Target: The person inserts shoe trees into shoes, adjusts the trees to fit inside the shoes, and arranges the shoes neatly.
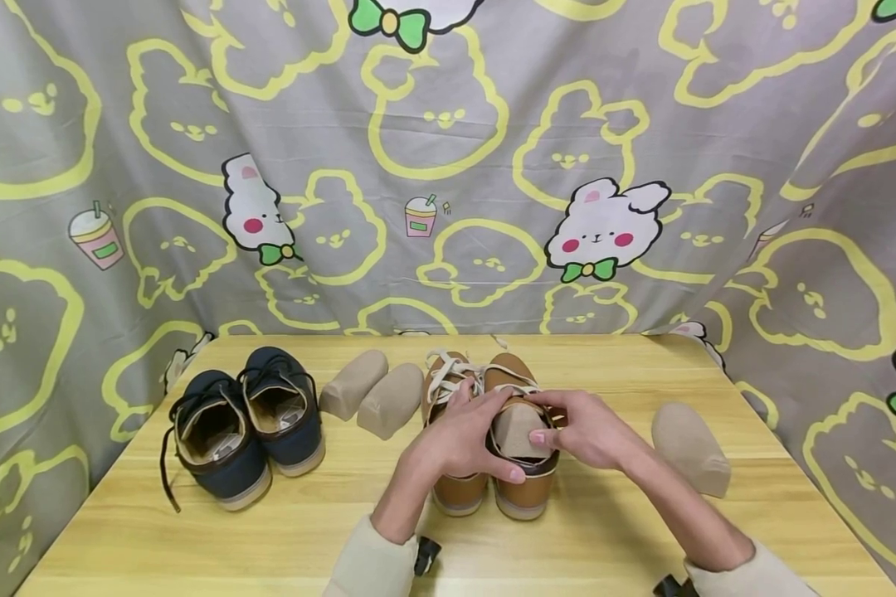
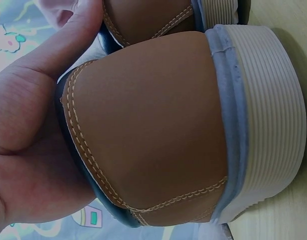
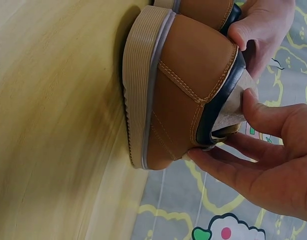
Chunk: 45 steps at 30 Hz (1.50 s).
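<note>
- Fingers of the right hand (image 1: 593, 431) pinched, with the thumb on the beige insert (image 1: 513, 431) and the index finger against the outer side of the brown shoe (image 1: 523, 495).
- Left hand (image 1: 465, 435) had thumb and fingers spread at this brown shoe's opening.
- Beige insert sat partly inside the brown shoe.
- Loose insert (image 1: 690, 448) lay to the right of the brown shoe.

Grey cartoon-print curtain (image 1: 493, 199) behind wooden table (image 1: 269, 547)

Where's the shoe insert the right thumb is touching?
In the head view, just right of centre, the shoe insert is in the opening of the right brown shoe, between the left hand and right hand.
</note>
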Each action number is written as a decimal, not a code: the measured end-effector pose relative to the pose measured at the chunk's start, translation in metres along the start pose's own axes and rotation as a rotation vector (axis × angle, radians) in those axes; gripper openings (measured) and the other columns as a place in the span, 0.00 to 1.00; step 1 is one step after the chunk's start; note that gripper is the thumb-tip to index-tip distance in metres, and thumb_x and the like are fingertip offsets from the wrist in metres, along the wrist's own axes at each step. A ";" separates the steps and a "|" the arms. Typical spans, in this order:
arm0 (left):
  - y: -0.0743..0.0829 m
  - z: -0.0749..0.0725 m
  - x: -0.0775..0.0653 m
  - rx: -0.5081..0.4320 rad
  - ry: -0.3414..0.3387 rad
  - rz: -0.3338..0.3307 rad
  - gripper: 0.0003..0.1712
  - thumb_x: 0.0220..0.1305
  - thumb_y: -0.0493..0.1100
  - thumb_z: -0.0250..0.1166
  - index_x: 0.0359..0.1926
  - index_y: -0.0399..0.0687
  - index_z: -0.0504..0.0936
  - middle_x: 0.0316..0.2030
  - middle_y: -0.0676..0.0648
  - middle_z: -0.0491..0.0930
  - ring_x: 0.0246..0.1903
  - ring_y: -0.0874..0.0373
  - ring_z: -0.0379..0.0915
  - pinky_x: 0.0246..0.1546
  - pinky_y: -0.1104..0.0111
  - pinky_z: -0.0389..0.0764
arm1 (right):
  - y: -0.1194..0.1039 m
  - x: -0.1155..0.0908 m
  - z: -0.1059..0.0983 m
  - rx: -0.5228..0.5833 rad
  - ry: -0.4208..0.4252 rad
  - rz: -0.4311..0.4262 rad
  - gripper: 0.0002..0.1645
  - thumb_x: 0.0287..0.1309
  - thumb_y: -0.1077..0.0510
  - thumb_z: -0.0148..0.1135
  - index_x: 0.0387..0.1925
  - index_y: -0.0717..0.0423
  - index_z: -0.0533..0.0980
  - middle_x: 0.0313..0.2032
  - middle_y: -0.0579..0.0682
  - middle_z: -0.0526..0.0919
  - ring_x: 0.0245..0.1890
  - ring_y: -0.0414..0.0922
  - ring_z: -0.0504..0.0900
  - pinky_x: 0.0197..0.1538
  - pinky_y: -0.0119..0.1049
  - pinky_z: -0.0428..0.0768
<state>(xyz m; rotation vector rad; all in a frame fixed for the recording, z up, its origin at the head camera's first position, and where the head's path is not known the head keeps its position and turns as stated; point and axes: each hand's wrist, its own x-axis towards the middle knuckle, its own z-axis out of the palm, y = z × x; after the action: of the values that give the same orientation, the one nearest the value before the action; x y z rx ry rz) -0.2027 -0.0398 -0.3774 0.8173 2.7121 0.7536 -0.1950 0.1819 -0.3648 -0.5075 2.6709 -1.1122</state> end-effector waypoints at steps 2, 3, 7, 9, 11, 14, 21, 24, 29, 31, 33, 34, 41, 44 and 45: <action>0.000 0.000 0.000 -0.001 -0.002 -0.003 0.63 0.48 0.63 0.80 0.80 0.54 0.57 0.77 0.50 0.61 0.79 0.34 0.33 0.77 0.42 0.46 | 0.000 0.001 0.001 0.002 0.005 0.007 0.33 0.60 0.56 0.71 0.65 0.61 0.75 0.55 0.61 0.84 0.52 0.53 0.86 0.50 0.45 0.85; 0.000 0.000 0.000 -0.001 -0.005 -0.004 0.63 0.48 0.63 0.80 0.80 0.54 0.57 0.77 0.50 0.61 0.79 0.34 0.32 0.77 0.42 0.46 | 0.000 0.001 0.001 0.002 0.011 0.012 0.33 0.60 0.57 0.71 0.65 0.61 0.75 0.54 0.60 0.85 0.51 0.53 0.86 0.50 0.45 0.85; 0.002 0.000 0.000 0.017 -0.018 -0.007 0.62 0.49 0.64 0.79 0.79 0.56 0.57 0.77 0.50 0.60 0.79 0.34 0.32 0.76 0.41 0.48 | -0.001 0.001 0.007 -0.053 0.071 0.011 0.32 0.52 0.61 0.76 0.60 0.60 0.79 0.50 0.58 0.87 0.48 0.52 0.86 0.47 0.46 0.84; 0.003 -0.001 0.001 0.030 -0.028 -0.013 0.62 0.49 0.65 0.78 0.80 0.57 0.57 0.78 0.50 0.59 0.80 0.35 0.32 0.75 0.40 0.51 | -0.002 0.002 0.012 -0.102 0.117 0.007 0.32 0.47 0.64 0.78 0.57 0.60 0.81 0.47 0.55 0.88 0.45 0.50 0.86 0.46 0.45 0.84; 0.003 -0.001 0.001 0.037 -0.035 -0.023 0.62 0.49 0.66 0.78 0.80 0.58 0.57 0.78 0.49 0.58 0.80 0.36 0.32 0.74 0.39 0.53 | -0.003 0.003 0.016 -0.157 0.159 -0.002 0.31 0.43 0.66 0.79 0.53 0.59 0.83 0.44 0.53 0.88 0.42 0.47 0.86 0.43 0.44 0.83; 0.004 -0.002 0.002 0.038 -0.043 -0.035 0.62 0.50 0.66 0.77 0.80 0.59 0.56 0.78 0.49 0.57 0.80 0.37 0.31 0.73 0.39 0.55 | -0.004 0.004 0.019 -0.198 0.205 0.001 0.28 0.42 0.66 0.79 0.50 0.58 0.84 0.41 0.50 0.89 0.39 0.45 0.84 0.41 0.42 0.81; 0.005 -0.002 0.002 0.044 -0.035 -0.015 0.62 0.49 0.66 0.78 0.80 0.57 0.56 0.78 0.49 0.58 0.80 0.36 0.32 0.75 0.40 0.52 | -0.002 0.006 0.020 -0.208 0.227 0.009 0.27 0.41 0.66 0.80 0.48 0.54 0.84 0.35 0.46 0.88 0.35 0.42 0.82 0.40 0.42 0.79; 0.004 -0.002 0.002 0.042 -0.031 -0.008 0.63 0.49 0.66 0.78 0.80 0.56 0.56 0.78 0.49 0.59 0.80 0.35 0.33 0.76 0.41 0.50 | -0.001 0.007 0.020 -0.206 0.231 0.010 0.27 0.41 0.66 0.80 0.48 0.53 0.85 0.33 0.45 0.87 0.33 0.41 0.81 0.39 0.41 0.78; 0.004 -0.002 0.002 0.041 -0.030 -0.012 0.63 0.50 0.66 0.78 0.80 0.56 0.56 0.78 0.49 0.58 0.79 0.35 0.32 0.75 0.41 0.51 | -0.001 0.008 0.020 -0.206 0.242 0.022 0.27 0.40 0.66 0.79 0.47 0.53 0.85 0.32 0.45 0.86 0.31 0.40 0.80 0.37 0.39 0.78; 0.004 -0.002 0.002 0.040 -0.033 -0.016 0.63 0.50 0.66 0.77 0.80 0.57 0.55 0.78 0.49 0.58 0.80 0.35 0.32 0.76 0.41 0.50 | -0.001 0.009 0.021 -0.202 0.245 0.027 0.27 0.39 0.66 0.79 0.47 0.52 0.85 0.33 0.45 0.87 0.32 0.40 0.81 0.37 0.40 0.79; 0.004 -0.002 0.002 0.039 -0.034 -0.019 0.63 0.50 0.67 0.77 0.80 0.57 0.55 0.78 0.49 0.57 0.80 0.35 0.31 0.76 0.41 0.50 | -0.001 0.008 0.020 -0.199 0.246 0.020 0.27 0.40 0.66 0.80 0.47 0.52 0.85 0.35 0.46 0.88 0.33 0.41 0.83 0.38 0.41 0.80; 0.004 -0.002 0.001 0.037 -0.037 -0.022 0.63 0.50 0.66 0.77 0.80 0.58 0.55 0.79 0.49 0.57 0.80 0.35 0.31 0.76 0.41 0.50 | 0.000 0.008 0.020 -0.195 0.244 0.017 0.27 0.40 0.66 0.80 0.47 0.52 0.84 0.36 0.46 0.88 0.34 0.41 0.84 0.39 0.41 0.81; 0.002 -0.002 -0.001 0.029 -0.044 -0.037 0.63 0.50 0.66 0.77 0.81 0.58 0.54 0.79 0.49 0.55 0.80 0.36 0.30 0.75 0.40 0.50 | 0.002 0.005 0.015 -0.153 0.172 -0.002 0.29 0.48 0.61 0.79 0.55 0.54 0.82 0.49 0.53 0.88 0.44 0.49 0.88 0.47 0.48 0.84; 0.002 -0.001 -0.001 0.030 -0.045 -0.038 0.64 0.50 0.67 0.77 0.81 0.59 0.53 0.79 0.50 0.54 0.80 0.37 0.29 0.76 0.41 0.50 | 0.003 0.004 0.011 -0.100 0.127 -0.013 0.29 0.54 0.59 0.75 0.58 0.55 0.80 0.53 0.57 0.86 0.46 0.52 0.88 0.48 0.48 0.85; 0.002 -0.001 -0.001 0.033 -0.045 -0.038 0.64 0.50 0.67 0.77 0.81 0.59 0.53 0.79 0.49 0.54 0.80 0.37 0.30 0.76 0.41 0.50 | 0.004 0.004 0.010 -0.079 0.115 -0.017 0.29 0.55 0.58 0.74 0.59 0.56 0.80 0.54 0.58 0.85 0.47 0.53 0.88 0.49 0.48 0.85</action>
<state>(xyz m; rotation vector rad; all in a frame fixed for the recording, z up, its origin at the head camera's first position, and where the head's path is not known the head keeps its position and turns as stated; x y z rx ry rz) -0.2013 -0.0396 -0.3755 0.7784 2.6987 0.6768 -0.1963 0.1762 -0.3745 -0.4949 2.8241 -1.0747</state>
